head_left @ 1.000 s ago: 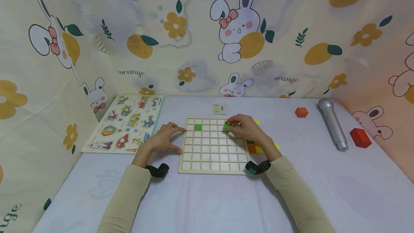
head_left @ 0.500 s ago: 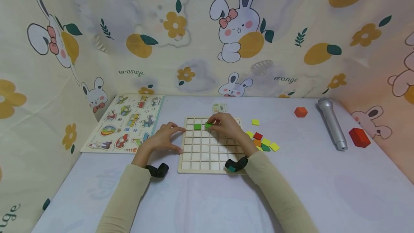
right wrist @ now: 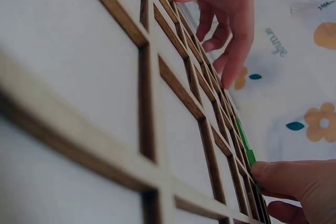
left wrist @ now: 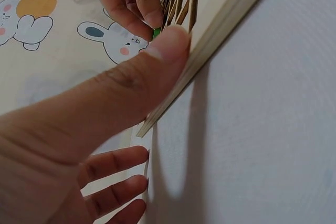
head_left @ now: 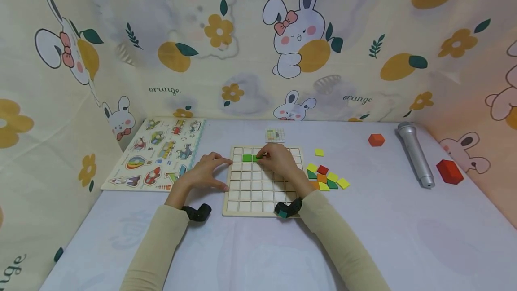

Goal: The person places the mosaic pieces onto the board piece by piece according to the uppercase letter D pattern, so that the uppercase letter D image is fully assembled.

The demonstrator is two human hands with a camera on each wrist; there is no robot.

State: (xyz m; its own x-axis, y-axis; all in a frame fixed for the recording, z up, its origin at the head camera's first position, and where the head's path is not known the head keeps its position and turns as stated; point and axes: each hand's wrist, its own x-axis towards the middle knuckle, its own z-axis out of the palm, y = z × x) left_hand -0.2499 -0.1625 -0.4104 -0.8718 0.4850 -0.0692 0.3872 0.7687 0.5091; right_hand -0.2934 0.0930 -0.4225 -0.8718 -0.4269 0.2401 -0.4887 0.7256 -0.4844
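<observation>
A wooden grid board (head_left: 256,214) with square cells lies flat in the middle of the table. One green square tile (head_left: 247,158) sits in a cell of its second row, near the left. Directly to its right, my right hand (head_left: 278,160) pinches another green square tile (right wrist: 251,157) between thumb and fingers at the neighbouring cell; its right part is hidden by the fingers. Whether it lies fully within the cell I cannot tell. My left hand (head_left: 205,172) rests by the board's left edge, thumb and index finger spread and touching the rim, other fingers loose.
Loose yellow, green, orange and red tiles (head_left: 322,178) lie right of the board, with a lone yellow tile (head_left: 319,152) behind them. A small pattern card (head_left: 275,135) is behind the board. A picture puzzle (head_left: 161,156) lies left; a silver microphone (head_left: 416,156) and red blocks (head_left: 450,172) lie right.
My right hand has carried the pinched green tile leftward across the board until it is beside the first green tile. The loose tiles at right came into sight. My left hand has stayed put.
</observation>
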